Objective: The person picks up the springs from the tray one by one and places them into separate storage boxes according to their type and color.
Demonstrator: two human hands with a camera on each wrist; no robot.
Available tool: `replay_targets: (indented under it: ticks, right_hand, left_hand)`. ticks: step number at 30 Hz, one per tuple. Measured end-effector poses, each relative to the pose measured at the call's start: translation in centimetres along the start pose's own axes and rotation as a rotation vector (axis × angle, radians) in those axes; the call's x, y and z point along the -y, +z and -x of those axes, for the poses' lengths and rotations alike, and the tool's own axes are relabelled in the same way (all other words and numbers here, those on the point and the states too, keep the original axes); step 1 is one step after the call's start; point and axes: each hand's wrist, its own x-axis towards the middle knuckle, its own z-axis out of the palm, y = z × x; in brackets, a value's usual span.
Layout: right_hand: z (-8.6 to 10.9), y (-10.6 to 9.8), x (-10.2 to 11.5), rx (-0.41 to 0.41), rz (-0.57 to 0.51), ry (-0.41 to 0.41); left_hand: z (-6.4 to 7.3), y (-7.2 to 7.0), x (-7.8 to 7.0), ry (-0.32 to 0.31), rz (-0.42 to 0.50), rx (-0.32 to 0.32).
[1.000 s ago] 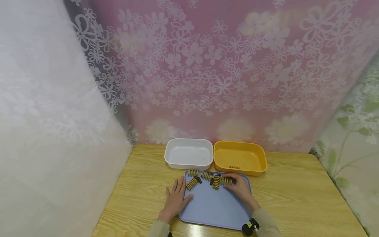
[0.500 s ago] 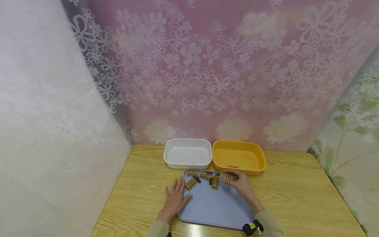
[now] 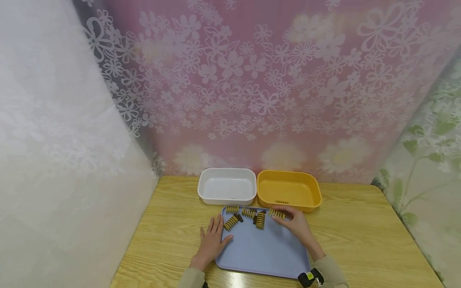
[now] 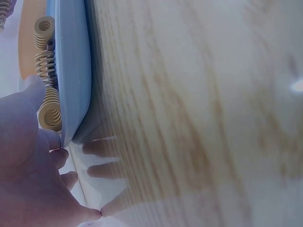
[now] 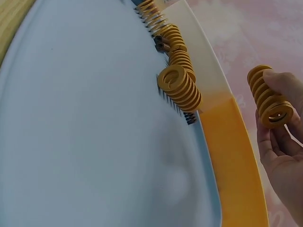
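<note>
My right hand pinches a yellow coil spring between thumb and fingers near the far right of the blue tray. In the right wrist view this spring is held clear of the tray surface. My left hand lies at the tray's left side with fingers spread, touching the edge. Several more yellow springs, such as one leaning spring and one near the middle, lie along the far rim. Small dark springs sit among them, partly hidden.
Behind the tray stand a white bin and, to its right, a yellow bin. A small dark spring lies inside the yellow bin. Everything rests on a wooden table against a flowered curtain.
My right hand has lifted the yellow spring from beside the others and moved it slightly up toward the yellow bin. The left hand has stayed at the tray's edge.
</note>
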Motion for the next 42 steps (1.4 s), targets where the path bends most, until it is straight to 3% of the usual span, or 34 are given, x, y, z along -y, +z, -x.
replay_targets:
  ticks: [12, 20, 27, 32, 42]
  right_hand:
    - [-2.4, -1.9, 0.3, -0.063, -0.024, -0.056]
    - [-5.5, -4.8, -0.2, -0.061, 0.0, -0.078]
    - [-8.9, -7.0, -2.0, -0.078, 0.096, -0.072]
    - [-10.6, -7.7, -3.7, -0.045, 0.192, -0.024]
    - [-12.0, -6.6, -6.2, 0.109, 0.25, 0.063]
  left_hand:
    - [-0.1, -0.4, 0.0, -0.014, 0.0, -0.003]
    - [-0.1, -0.5, 0.0, -0.017, 0.001, -0.008]
    - [0.0, -0.6, -0.1, -0.009, 0.0, -0.018]
    - [0.2, -0.6, -0.2, -0.002, 0.0, -0.014]
    - [0.1, -0.5, -0.3, 0.019, -0.02, -0.026]
